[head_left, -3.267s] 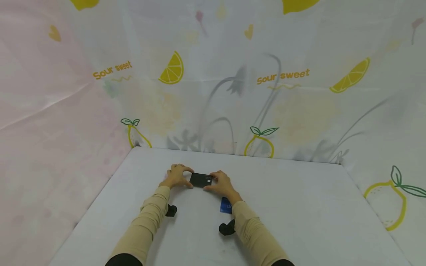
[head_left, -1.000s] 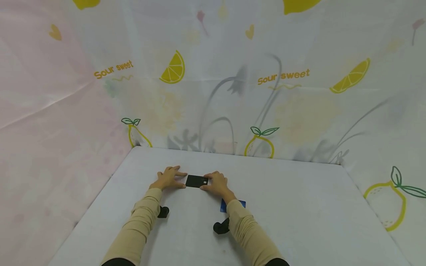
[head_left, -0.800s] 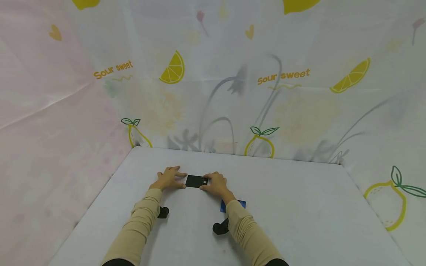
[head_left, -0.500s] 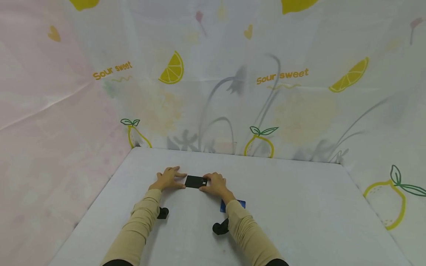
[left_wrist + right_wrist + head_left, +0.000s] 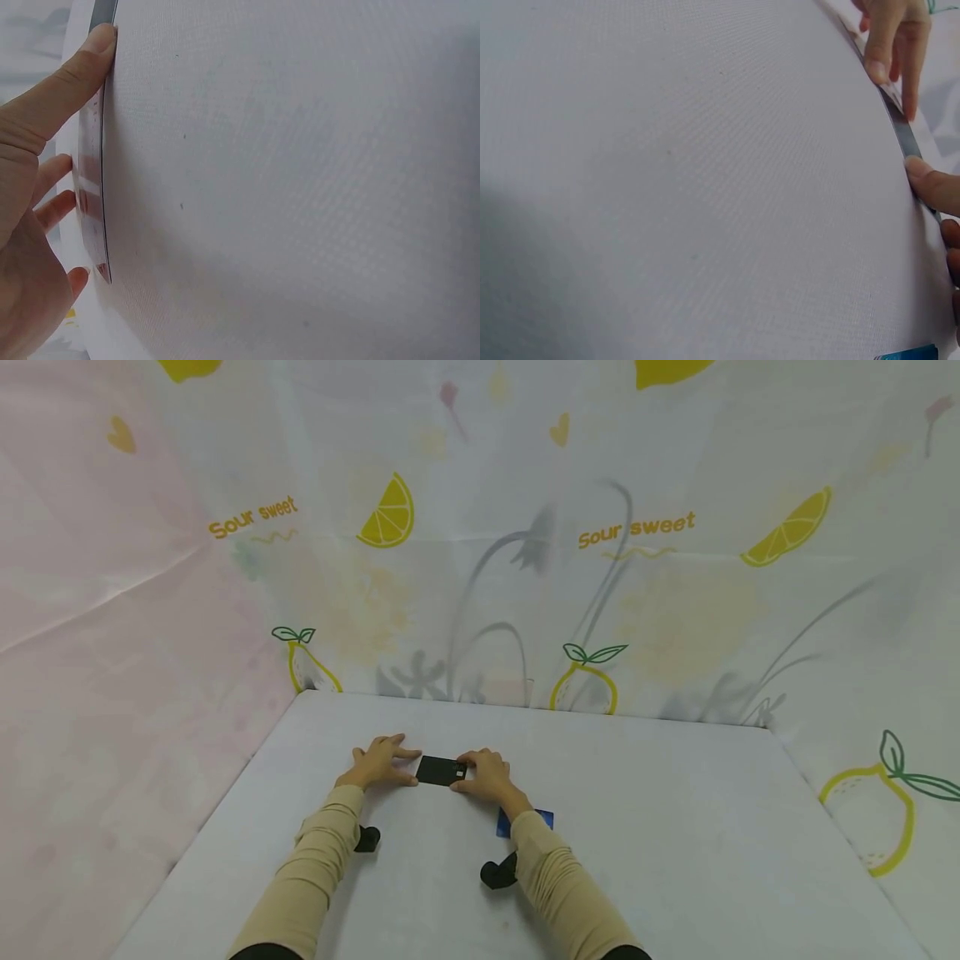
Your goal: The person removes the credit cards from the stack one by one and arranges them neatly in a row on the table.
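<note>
Vs. approx. 3 s ago, the blk card (image 5: 438,771), L hand (image 5: 377,764) and R hand (image 5: 489,777) have been shifted a bit toward the person's left, the L hand most. The right end of the blue card (image 5: 545,820), prev. hidden by the R sleeve (image 5: 562,877), has been uncovered.

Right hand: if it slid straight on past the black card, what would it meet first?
Probably the left hand, its fingers facing the right hand across the black card; depth is unclear.

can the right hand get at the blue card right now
Probably not yet: the right hand grips one end of the black card, and the blue card lies back by its wrist, partly hidden by the sleeve.
</note>
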A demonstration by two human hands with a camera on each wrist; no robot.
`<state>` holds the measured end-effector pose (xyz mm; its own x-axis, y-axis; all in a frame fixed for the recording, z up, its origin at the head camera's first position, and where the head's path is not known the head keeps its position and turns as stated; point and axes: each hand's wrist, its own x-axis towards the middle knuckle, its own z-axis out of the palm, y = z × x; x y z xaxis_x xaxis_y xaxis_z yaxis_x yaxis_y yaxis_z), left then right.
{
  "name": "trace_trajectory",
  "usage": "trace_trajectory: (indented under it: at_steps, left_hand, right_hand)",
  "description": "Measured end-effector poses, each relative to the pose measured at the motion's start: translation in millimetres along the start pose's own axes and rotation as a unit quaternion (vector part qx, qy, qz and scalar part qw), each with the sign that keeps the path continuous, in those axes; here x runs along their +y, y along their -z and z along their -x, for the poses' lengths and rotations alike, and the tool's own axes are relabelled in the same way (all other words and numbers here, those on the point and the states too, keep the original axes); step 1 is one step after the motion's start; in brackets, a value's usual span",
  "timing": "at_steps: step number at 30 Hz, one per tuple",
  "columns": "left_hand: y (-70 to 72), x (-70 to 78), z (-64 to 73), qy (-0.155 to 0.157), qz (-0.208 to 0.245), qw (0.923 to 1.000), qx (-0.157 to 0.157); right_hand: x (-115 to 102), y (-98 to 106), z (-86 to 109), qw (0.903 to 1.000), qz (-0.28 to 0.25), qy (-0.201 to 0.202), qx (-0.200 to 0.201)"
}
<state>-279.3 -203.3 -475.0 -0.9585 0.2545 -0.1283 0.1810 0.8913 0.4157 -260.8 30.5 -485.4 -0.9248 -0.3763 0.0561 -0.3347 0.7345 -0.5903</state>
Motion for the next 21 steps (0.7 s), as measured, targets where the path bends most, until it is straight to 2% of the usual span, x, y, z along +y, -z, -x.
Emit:
trace_trajectory:
  at_steps: [21]
  left_hand:
    - [2.8,1.2,0.8,0.001,0.003,1.0000,-0.007]
  right_hand:
    - [4.6,-4.9,-3.0,0.9999,0.005,0.002,-0.012]
